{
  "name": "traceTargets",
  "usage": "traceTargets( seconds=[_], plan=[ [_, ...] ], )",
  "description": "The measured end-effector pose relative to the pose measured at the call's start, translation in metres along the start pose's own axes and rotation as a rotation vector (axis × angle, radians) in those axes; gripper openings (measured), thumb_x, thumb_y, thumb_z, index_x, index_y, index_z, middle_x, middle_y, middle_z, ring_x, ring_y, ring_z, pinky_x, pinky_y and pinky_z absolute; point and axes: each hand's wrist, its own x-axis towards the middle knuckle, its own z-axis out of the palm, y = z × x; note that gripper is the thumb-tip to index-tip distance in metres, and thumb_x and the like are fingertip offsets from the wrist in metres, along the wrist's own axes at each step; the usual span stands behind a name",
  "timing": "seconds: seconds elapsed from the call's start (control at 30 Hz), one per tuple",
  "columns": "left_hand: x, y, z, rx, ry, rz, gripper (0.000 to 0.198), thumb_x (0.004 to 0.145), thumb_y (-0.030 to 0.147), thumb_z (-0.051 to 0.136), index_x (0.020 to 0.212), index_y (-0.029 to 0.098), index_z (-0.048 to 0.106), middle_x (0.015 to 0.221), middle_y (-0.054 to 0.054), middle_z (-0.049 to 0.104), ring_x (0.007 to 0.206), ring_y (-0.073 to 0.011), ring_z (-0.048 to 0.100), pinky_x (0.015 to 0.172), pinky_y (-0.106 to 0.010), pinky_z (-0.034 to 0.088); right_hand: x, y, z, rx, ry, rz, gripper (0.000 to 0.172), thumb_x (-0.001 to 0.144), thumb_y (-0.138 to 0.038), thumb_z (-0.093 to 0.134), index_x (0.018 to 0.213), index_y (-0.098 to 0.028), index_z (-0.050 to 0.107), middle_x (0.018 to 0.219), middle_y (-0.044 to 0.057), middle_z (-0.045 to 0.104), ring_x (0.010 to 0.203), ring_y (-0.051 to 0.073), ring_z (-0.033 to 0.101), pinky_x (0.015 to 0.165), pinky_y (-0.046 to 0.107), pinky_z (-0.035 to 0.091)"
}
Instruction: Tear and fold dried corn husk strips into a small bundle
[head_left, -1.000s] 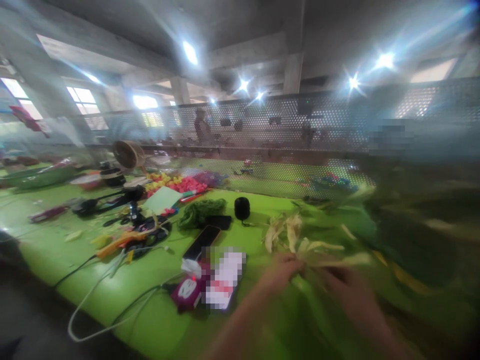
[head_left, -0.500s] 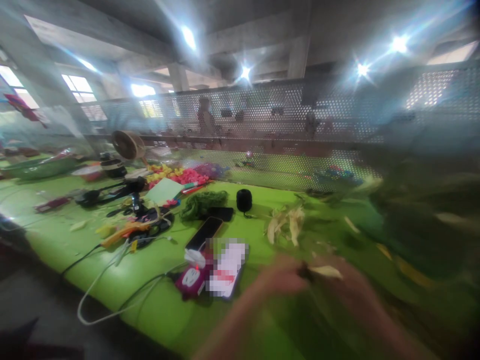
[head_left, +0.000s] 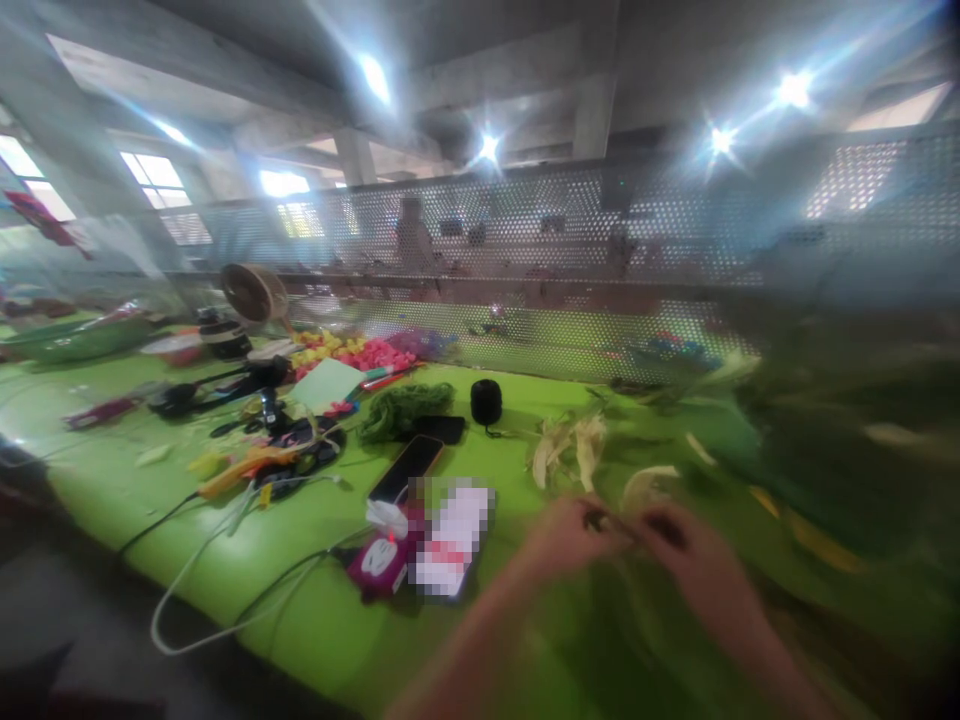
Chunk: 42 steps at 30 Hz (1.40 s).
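My left hand (head_left: 571,535) and my right hand (head_left: 679,540) meet above the green table at the lower right, fingers closed and fingertips nearly touching. A pale, curved leaf-like piece (head_left: 646,484) sticks up from between them. The right fingers pinch at its base. What the left fingertips grip is too blurred to be sure, though it seems to be part of the same piece. A faint thin strand hangs below the hands. Just beyond lie more pale, dry leaf-like pieces (head_left: 589,448), loose on the table.
Left of my hands lie a phone with a lit screen (head_left: 454,540), a purple tissue pack (head_left: 382,560) and a dark phone (head_left: 407,468). Behind are a black spool (head_left: 486,402) and green yarn (head_left: 405,408). An orange glue gun (head_left: 247,470) trails cables. A perforated screen (head_left: 510,250) stands behind.
The pale piece, which lay across the right hand, now curves upward above the fingers. Both hands have turned slightly, with fingers drawn closer together. The table things stay put.
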Motion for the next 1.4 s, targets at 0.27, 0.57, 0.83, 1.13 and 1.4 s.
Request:
traceTargets(
  seconds=[0.27,0.57,0.83,1.13,1.4],
  plan=[
    [0.002,0.001,0.004,-0.296,0.012,-0.090,0.036,0.060,0.029,0.079,0.090,0.011,0.069,0.082,-0.007,0.069,0.074,-0.0168,0.062,0.073,-0.030,0.047,-0.002,-0.010,-0.001,0.028,0.075,0.056,0.025,0.070,-0.046,0.064,0.072,-0.022,0.067,0.068,0.002,0.072,0.063,0.020,0.064,0.058,0.028,0.047],
    [-0.003,0.009,0.007,-0.306,0.144,-0.057,0.039,0.064,0.025,0.080,0.093,0.014,0.056,0.090,-0.006,0.064,0.082,-0.0161,0.059,0.077,-0.030,0.045,-0.002,-0.009,0.000,0.096,0.130,0.075,0.024,0.069,-0.045,0.063,0.073,-0.021,0.067,0.068,0.002,0.071,0.064,0.020,0.064,0.058,0.028,0.048],
    [0.003,-0.006,0.008,-0.320,0.114,0.029,0.035,0.070,0.034,0.077,0.092,0.015,0.058,0.092,-0.007,0.064,0.088,-0.0187,0.059,0.086,-0.036,0.044,-0.001,-0.009,0.000,0.099,0.142,0.111,0.027,0.066,-0.046,0.064,0.070,-0.020,0.066,0.067,0.003,0.071,0.063,0.021,0.064,0.059,0.029,0.048],
    [0.003,0.001,0.016,-0.314,0.216,-0.037,0.039,0.068,0.046,0.076,0.083,0.015,0.057,0.078,-0.001,0.060,0.073,-0.0130,0.053,0.071,-0.026,0.038,0.000,-0.004,0.002,0.085,0.175,0.128,0.030,0.068,-0.050,0.062,0.074,-0.020,0.064,0.070,0.003,0.070,0.066,0.020,0.063,0.060,0.029,0.047],
    [0.004,-0.002,0.022,-0.357,0.260,-0.015,0.031,0.072,0.042,0.073,0.083,0.015,0.062,0.073,0.000,0.061,0.067,-0.0115,0.052,0.066,-0.024,0.038,-0.004,-0.009,0.005,0.091,0.157,0.178,0.033,0.068,-0.052,0.061,0.077,-0.020,0.063,0.069,0.002,0.068,0.063,0.019,0.061,0.056,0.027,0.046]
  ],
)
